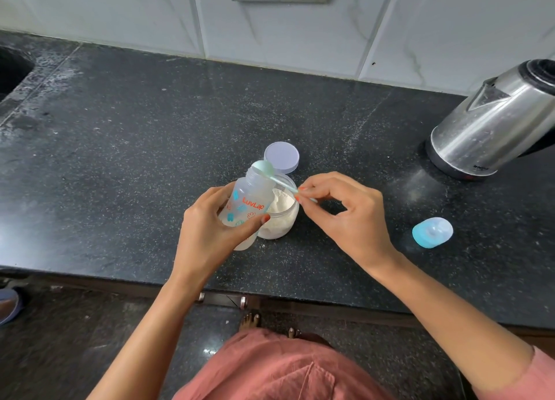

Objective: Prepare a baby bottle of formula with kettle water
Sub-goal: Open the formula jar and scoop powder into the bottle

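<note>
Dosing formula is the step in hand, and I list items largest first. The surface [150, 147], dark speckled stone, fills the middle band of the frame and carries a scatter of pale dust. The kettle [492, 120], steel on a black base, stands at the right edge, well apart from the work; its lid appears open, though the frame cuts it off. My left hand [210, 228], just left of centre, is clamped around the lower body of the baby bottle [252, 201], which I hold uncapped and tilted, mouth towards the upper right. Whether water is already inside, I cannot tell. My right hand [345, 210], right of centre, pinches the handle end of the scoop [264, 168] between thumb and fingertips; the bowl sits at the bottle's mouth. The formula jar [280, 216] stands open directly behind the bottle, touching or nearly so, powder heaped inside. Its lid [282, 157] lies flat just above it. The blue bottle cap with teat [432, 232] rests at the lower right.

Judgement: the scoop bowl looks empty or nearly so. The next move calls for keeping the bottle steady, then either refilling from the jar or setting the scoop down and reaching right for the kettle.
</note>
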A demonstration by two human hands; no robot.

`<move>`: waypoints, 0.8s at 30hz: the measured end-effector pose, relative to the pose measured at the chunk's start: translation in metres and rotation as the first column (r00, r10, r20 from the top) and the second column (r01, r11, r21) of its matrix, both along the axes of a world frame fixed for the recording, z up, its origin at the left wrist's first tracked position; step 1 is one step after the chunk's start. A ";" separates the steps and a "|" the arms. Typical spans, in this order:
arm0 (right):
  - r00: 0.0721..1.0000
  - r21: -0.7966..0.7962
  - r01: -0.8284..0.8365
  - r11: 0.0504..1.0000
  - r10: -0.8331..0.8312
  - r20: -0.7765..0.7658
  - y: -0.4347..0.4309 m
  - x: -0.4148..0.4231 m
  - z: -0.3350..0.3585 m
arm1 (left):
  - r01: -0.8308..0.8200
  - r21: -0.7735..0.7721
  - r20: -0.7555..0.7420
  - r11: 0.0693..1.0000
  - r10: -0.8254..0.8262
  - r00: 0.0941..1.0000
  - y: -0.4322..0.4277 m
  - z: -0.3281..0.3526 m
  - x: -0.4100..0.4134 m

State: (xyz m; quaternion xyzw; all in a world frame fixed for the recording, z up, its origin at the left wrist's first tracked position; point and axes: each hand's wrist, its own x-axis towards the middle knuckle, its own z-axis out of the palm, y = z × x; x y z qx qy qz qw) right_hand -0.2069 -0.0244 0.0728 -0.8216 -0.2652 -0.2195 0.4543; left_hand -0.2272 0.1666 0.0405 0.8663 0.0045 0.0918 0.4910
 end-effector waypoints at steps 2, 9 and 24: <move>1.000 0.030 0.010 1.000 -0.010 -0.007 -0.001 0.000 0.000 | 0.000 -0.002 0.000 1.000 0.000 1.000 -0.001 0.000 0.000; 0.876 0.342 0.168 0.925 0.019 -0.482 0.001 0.001 0.009 | -0.002 -0.012 -0.005 1.000 0.002 1.000 -0.001 -0.001 -0.001; 0.815 -0.144 0.188 0.971 -0.236 -0.528 0.007 0.029 -0.009 | -0.090 -0.113 -0.071 0.989 0.082 0.994 0.008 -0.008 -0.002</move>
